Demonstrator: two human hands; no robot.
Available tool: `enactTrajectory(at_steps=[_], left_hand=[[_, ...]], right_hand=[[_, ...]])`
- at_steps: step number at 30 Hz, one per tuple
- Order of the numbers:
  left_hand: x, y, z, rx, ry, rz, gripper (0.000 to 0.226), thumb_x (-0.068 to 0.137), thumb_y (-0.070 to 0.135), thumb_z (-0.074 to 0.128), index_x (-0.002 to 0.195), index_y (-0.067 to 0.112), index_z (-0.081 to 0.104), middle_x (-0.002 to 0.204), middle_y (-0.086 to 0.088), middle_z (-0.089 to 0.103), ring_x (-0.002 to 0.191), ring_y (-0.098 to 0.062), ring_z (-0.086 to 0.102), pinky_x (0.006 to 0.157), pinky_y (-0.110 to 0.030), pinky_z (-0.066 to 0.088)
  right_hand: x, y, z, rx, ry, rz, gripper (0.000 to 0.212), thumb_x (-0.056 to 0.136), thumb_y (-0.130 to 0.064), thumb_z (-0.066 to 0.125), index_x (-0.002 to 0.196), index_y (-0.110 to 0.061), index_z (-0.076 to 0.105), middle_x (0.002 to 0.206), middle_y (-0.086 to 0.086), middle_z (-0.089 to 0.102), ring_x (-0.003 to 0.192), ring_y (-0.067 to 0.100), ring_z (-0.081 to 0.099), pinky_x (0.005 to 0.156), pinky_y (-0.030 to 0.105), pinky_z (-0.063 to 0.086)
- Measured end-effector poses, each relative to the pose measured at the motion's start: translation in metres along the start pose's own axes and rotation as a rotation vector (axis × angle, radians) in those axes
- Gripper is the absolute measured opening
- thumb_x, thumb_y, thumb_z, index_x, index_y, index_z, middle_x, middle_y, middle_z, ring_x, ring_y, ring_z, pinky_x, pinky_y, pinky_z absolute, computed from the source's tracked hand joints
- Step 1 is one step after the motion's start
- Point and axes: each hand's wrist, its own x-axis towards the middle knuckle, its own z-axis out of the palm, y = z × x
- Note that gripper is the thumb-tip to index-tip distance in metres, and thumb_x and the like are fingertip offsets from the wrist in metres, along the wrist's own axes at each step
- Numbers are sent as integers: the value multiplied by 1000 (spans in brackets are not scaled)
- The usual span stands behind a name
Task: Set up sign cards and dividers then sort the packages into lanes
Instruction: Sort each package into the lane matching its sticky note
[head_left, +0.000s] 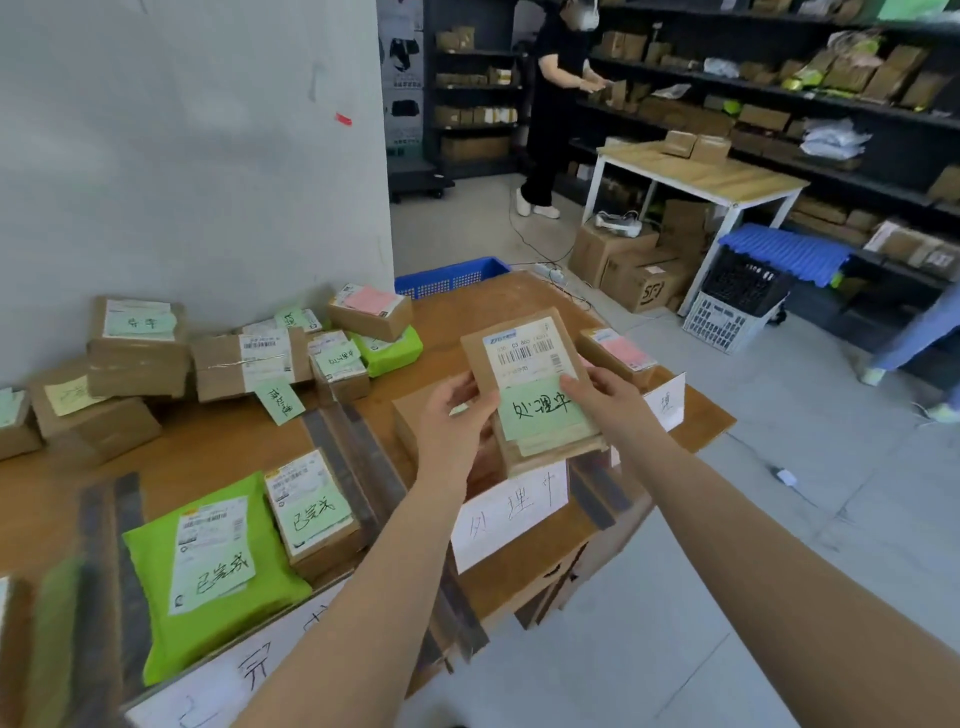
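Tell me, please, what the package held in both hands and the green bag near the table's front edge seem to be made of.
The held package looks like brown corrugated cardboard: matte, stiff flat faces, with a white printed label and a pale green paper note stuck on it. The green bag seems to be a soft plastic mailer: slight sheen, wrinkles and rounded edges. The exact plastic cannot be told.

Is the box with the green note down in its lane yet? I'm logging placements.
Not yet: the box is held tilted above the table by left hand and right hand.
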Motion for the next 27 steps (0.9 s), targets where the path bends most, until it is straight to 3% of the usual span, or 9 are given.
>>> enactTrajectory(at_steps=[3, 6, 11, 16, 20, 22, 27], left_hand=[[34, -7, 13, 31, 7, -16, 31, 85, 10, 65, 113, 22, 57, 109, 4, 65, 105, -15, 62, 87, -40, 55], [60, -17, 22, 47, 40, -54, 37, 84, 10, 66, 120, 18, 57, 113, 0, 66, 105, -17, 62, 77, -32, 56], [91, -31, 31, 87, 124, -95, 37, 85, 10, 65, 121, 16, 57, 113, -5, 65, 104, -18, 61, 75, -32, 54], [112, -46, 36, 169, 212, -133, 37, 89, 11, 61, 125, 13, 54, 112, -5, 65, 87, -12, 60, 68, -25, 52], [125, -54, 43, 240, 313, -192, 39, 87, 16, 64, 125, 13, 55, 117, -6, 66, 100, -19, 63, 91, -41, 53], [133, -54, 48, 286, 352, -206, 43, 85, 20, 66, 126, 13, 55, 118, -5, 66, 106, -22, 63, 94, -45, 51], [146, -57, 60, 399, 392, -198, 45, 88, 20, 63, 131, 11, 52, 121, -3, 64, 108, -21, 62, 76, -22, 49]], right_hand=[[34, -2, -1, -41, -11, 19, 21, 90, -33, 60, 109, -27, 55, 92, -8, 67, 90, 13, 66, 70, 25, 54], [64, 3, -2, -50, -31, 50, 20, 90, -32, 59, 110, -26, 58, 92, -8, 68, 94, 16, 66, 82, 32, 55], [110, 11, 5, -106, -132, 111, 26, 93, -32, 54, 117, -23, 58, 100, -2, 68, 94, 16, 65, 82, 31, 54], [154, 24, 16, -186, -225, 139, 35, 93, -29, 53, 123, -12, 58, 115, 7, 67, 103, 22, 64, 93, 37, 51], [185, 34, 22, -206, -338, 208, 36, 95, -30, 50, 122, -8, 57, 117, 8, 66, 104, 24, 64, 94, 40, 51], [199, 36, 23, -200, -364, 224, 36, 95, -30, 50, 121, -7, 57, 117, 9, 66, 104, 24, 64, 94, 39, 50], [224, 43, 21, -177, -428, 241, 32, 95, -29, 48, 120, -9, 56, 115, 6, 66, 98, 21, 64, 85, 34, 53]])
